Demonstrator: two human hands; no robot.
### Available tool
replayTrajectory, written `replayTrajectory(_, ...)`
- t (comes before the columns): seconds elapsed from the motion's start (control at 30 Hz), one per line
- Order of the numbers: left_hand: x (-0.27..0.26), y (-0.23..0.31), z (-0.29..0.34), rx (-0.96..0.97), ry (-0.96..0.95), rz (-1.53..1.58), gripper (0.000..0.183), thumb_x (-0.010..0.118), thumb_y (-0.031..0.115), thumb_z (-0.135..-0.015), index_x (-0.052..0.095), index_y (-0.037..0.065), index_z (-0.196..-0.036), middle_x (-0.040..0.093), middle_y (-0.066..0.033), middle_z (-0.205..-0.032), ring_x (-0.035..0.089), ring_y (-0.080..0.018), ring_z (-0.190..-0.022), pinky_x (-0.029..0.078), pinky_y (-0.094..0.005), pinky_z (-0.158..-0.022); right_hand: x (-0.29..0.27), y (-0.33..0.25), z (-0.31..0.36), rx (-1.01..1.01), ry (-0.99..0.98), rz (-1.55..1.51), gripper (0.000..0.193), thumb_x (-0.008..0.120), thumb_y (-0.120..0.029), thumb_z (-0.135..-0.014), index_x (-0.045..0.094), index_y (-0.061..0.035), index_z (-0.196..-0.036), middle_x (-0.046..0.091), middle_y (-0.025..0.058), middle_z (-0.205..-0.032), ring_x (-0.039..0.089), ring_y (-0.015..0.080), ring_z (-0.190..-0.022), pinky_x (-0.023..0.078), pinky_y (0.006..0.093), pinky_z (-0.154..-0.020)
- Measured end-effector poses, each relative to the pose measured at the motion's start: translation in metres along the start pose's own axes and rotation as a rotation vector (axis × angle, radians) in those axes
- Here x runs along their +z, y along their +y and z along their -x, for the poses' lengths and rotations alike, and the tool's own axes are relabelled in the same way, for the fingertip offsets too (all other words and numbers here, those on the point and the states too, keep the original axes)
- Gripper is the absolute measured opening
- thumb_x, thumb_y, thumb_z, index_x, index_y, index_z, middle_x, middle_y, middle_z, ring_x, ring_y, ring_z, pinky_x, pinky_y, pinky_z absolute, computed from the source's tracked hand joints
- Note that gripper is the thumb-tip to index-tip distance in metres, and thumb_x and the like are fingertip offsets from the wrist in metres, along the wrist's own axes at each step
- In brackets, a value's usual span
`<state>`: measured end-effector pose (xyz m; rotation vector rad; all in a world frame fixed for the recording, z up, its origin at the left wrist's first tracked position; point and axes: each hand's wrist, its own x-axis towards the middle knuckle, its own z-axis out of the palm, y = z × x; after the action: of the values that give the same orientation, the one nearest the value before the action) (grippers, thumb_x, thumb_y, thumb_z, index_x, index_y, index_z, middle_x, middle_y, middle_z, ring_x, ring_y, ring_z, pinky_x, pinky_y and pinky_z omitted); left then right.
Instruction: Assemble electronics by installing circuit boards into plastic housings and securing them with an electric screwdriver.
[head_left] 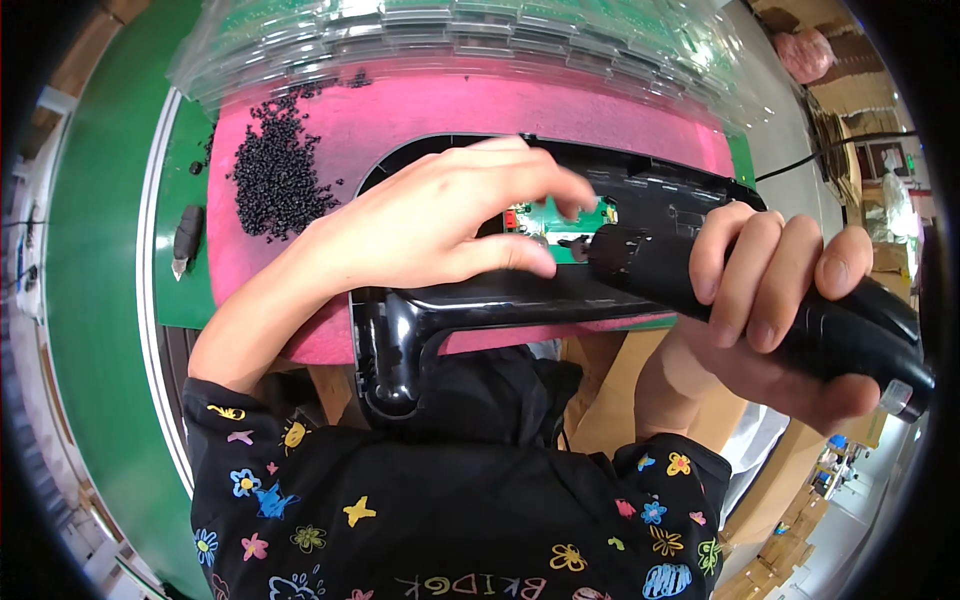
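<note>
A black plastic housing (460, 310) lies across the pink mat, with a green circuit board (565, 220) set inside it. My right hand (765, 285) is wrapped around a black electric screwdriver (645, 265), whose tip points left over the board. Whether the tip touches anything I cannot tell. Over the housing's left part reaches my left hand (470, 215), its thumb and fingers apart on either side of the board, with nothing visible between them. That hand covers part of the housing and the board.
Small black screws (280, 170) are heaped on the pink mat (400, 110) at the left. A dark-handled cutter-like tool (187, 240) lies farther left on the green surface. Stacked clear plastic trays (470, 40) stand along the back. At the right runs a black cable (830, 153).
</note>
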<state>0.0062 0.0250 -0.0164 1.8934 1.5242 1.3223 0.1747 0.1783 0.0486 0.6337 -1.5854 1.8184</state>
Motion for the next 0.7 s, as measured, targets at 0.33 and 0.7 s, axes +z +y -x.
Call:
replayTrajectory(0.33,-0.020,-0.018,0.001,0.080,0.247,-0.233,0.048,0.064,0.031,-0.080,0.034,0.002,-0.105,0.038,-0.0135,-0.103,0.035,-0.0268,-0.094,0.034,-0.0381,-0.093,-0.037,0.005,0.027,0.185,0.305,0.205,0.060,0.064,-0.057,-0.085,0.051,-0.0036,-0.107,0.048,0.0007,-0.065,0.044,0.0129,-0.049,0.039,0.0312,-0.057)
replayTrajectory(0.7,-0.021,-0.012,0.001,-0.073,0.151,-0.541,0.033,0.066,0.014,-0.087,0.042,0.002,-0.107,0.046,-0.0209,-0.112,0.047,-0.0363,-0.103,0.041,-0.0442,-0.091,-0.045,0.018,0.024,0.215,0.137,0.074,0.054,0.073,-0.051,-0.084,0.046,-0.0057,-0.095,0.052,-0.0009,-0.061,0.045,0.0097,-0.040,0.040,0.0256,-0.044)
